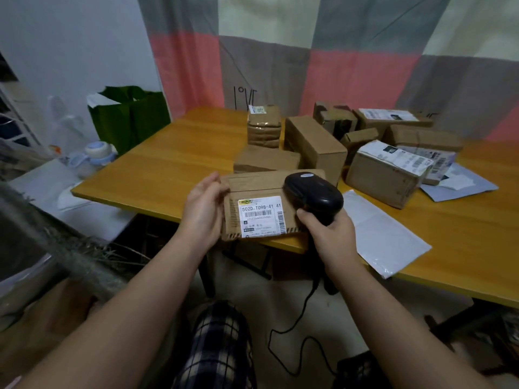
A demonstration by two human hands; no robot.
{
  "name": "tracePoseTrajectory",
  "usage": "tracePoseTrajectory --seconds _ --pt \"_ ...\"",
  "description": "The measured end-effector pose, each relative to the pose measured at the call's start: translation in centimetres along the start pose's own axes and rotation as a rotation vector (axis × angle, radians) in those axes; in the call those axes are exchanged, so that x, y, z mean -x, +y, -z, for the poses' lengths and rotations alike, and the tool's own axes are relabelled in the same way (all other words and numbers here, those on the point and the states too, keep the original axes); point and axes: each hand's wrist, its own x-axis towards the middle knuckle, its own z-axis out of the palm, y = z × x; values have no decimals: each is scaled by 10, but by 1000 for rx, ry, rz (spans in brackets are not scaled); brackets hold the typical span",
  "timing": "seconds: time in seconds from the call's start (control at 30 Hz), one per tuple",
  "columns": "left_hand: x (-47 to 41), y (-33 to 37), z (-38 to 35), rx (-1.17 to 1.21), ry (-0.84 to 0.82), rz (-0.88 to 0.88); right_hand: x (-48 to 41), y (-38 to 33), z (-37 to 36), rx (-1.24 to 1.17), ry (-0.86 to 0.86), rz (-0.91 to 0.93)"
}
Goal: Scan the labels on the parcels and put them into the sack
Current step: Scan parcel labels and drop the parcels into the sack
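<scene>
**Head view.** A flat brown cardboard parcel (261, 203) is held at the centre of the frame, over the near edge of the yellow wooden counter (174, 164). Its long axis runs from 9 to 3 o'clock. Whether it rests on the counter cannot be told. Its white label (259, 216) faces up and reads upright to the wearer: "502D T09B-41 41", with barcodes beneath and along the right margin. The smaller print is not legible.

The left hand (203, 209) grips the parcel's 9 o'clock end. The right hand (328, 234) is closed round the handle of a black scanner (314, 193). The scanner's head points toward 10 o'clock and covers the parcel's 2 o'clock corner. Its black cable (295, 327) trails to the floor.

At 1 o'clock lies a cluster of cardboard boxes (314, 144). Among them, a larger box (384, 175) carries barcode labels too small to read. A white mailer (384, 234) lies flat at 3 o'clock, just beside the right hand. A green bag (132, 116) stands open beyond the counter's corner at 10 o'clock. The curtain (351, 66) behind shows the letters "VE" at 12 o'clock.
</scene>
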Motion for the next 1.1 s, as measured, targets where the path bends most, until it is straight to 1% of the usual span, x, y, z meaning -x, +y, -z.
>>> tracePoseTrajectory --seconds 0.1,0.13,0.2,0.23,0.27,0.33,0.37,0.5,0.57,0.63,0.7,0.77,0.97,1.1 --pt "4 -4 4 -135 -46 55 2 2 -5 -30 54 -8" --pt "6 -4 7 -245 -71 69 3 3 -5 -44 72 -10" --pt "5 0 17 -572 -165 61 3 5 -3 -66 104 -16" --pt "5 2 22 -695 -222 69 2 6 -2 -74 112 -22" --pt "6 6 24 -758 -271 99 1 7 -1 -77 114 -28" --pt "7 9 26 -717 -334 155 3 6 0 -77 114 -24" --pt "7 9 24 -676 -327 138 5 5 0 -77 117 -5" --pt "6 0 16 -646 -230 -43 21 -1 3 10 116 148" --pt "6 -6 16 -654 -238 -90 33 1 7 -24 25 111" --pt "6 -11 18 -675 -229 -141 44 9 10 -89 -69 16" --pt "7 -16 19 -672 -195 -187 53 15 12 -71 -122 -43" --pt "7 -19 20 -661 -173 -209 60 20 13 -56 -174 -62" --pt "6 -20 22 -702 -195 -265 71 15 13 -13 -206 -63" --pt "6 -19 22 -697 -187 -248 74 8 12 -51 -232 -75"
